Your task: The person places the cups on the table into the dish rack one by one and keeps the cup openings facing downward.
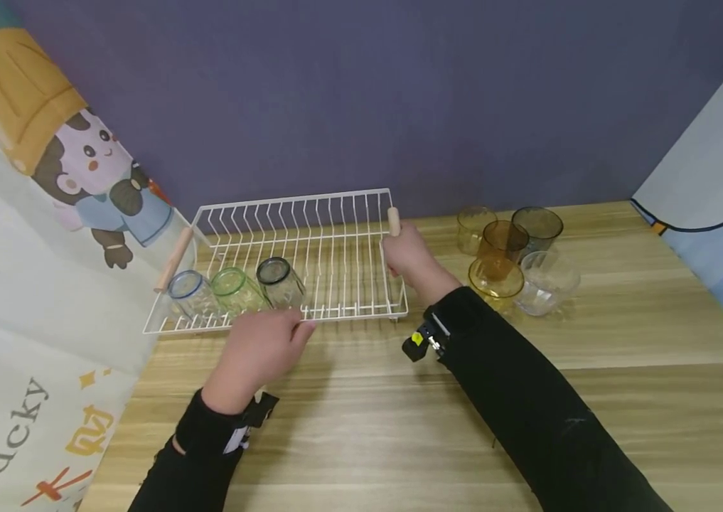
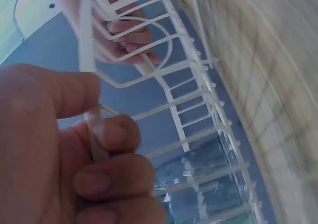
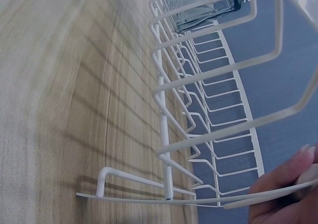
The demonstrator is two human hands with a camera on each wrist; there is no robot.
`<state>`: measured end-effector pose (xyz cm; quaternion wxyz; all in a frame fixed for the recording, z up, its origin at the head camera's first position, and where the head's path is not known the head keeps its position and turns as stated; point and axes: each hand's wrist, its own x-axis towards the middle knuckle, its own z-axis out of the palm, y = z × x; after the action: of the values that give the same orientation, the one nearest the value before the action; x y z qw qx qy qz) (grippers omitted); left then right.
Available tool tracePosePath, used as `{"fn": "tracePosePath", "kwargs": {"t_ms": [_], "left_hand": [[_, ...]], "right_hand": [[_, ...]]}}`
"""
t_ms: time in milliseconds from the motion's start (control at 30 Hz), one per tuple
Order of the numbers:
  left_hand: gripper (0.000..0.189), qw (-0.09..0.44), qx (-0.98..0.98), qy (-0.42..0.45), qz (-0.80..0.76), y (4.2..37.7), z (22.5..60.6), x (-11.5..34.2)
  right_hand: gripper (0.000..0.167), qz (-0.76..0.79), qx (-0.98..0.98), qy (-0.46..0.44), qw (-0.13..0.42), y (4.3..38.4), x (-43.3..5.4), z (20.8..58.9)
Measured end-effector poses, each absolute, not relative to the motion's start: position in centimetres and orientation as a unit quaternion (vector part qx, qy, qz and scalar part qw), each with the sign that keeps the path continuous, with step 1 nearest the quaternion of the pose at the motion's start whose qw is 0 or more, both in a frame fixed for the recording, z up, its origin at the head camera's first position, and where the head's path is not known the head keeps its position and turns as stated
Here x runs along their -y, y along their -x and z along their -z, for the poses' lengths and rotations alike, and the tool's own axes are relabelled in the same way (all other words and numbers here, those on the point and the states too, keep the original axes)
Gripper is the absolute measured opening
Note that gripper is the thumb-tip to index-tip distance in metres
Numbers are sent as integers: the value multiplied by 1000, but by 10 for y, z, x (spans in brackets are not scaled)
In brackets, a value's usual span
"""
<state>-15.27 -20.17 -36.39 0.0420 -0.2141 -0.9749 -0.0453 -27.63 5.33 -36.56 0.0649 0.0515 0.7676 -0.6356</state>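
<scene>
Left hand: I saw the left hand [image 1: 263,346] at the front edge of the rack [image 1: 293,198], thumb and forefinger clamped on its top rail, the other fingers curled beside them.
Right hand: The right hand [image 1: 411,254] was clamped round the right handle [image 1: 394,221], a wooden grip at that end of the rack.
Rack: It was white wire, over the left part of the table [image 1: 387,427], its long back side near the purple wall [image 1: 335,92]. From my views I could not tell whether all its feet touched the wood.
Left handle: The left handle [image 1: 174,259], also wooden, sat at the opposite end, beside a printed curtain [image 1: 3,299].
Glasses in the rack: Three sat close together along the front: a blue-rimmed glass [image 1: 191,295] leftmost, a green glass [image 1: 236,290] in the middle and a dark-rimmed glass [image 1: 281,281] on the right. The last two were just beyond the left hand.
Glasses on the table: Five were grouped to the right of the rack. I made out a pale glass [image 1: 471,238] and a grey glass [image 1: 542,231] at the back, a brown glass [image 1: 503,245] between them, and a yellow glass [image 1: 492,288] and a clear glass [image 1: 547,288] nearer me.
Sleeves: Both were black.
</scene>
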Motion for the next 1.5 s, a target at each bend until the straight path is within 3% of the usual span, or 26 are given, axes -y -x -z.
{"fn": "tracePosePath", "kwargs": {"t_ms": [267, 633, 933, 1300, 1500], "left_hand": [[46, 52, 974, 215, 57, 153, 366, 201], [45, 51, 975, 211, 52, 152, 367, 204], [46, 44, 975, 209, 51, 151, 364, 203], [46, 45, 976, 209, 52, 152, 363, 202], [47, 47, 976, 209, 48, 152, 364, 201]], "right_hand": [[49, 644, -761, -54, 61, 276, -54, 362], [40, 658, -744, -56, 99, 276, -52, 358], [74, 583, -802, -50, 122, 278, -69, 336], [75, 381, -916, 15, 126, 274, -118, 289], [78, 273, -952, 61, 122, 290, -151, 272]]}}
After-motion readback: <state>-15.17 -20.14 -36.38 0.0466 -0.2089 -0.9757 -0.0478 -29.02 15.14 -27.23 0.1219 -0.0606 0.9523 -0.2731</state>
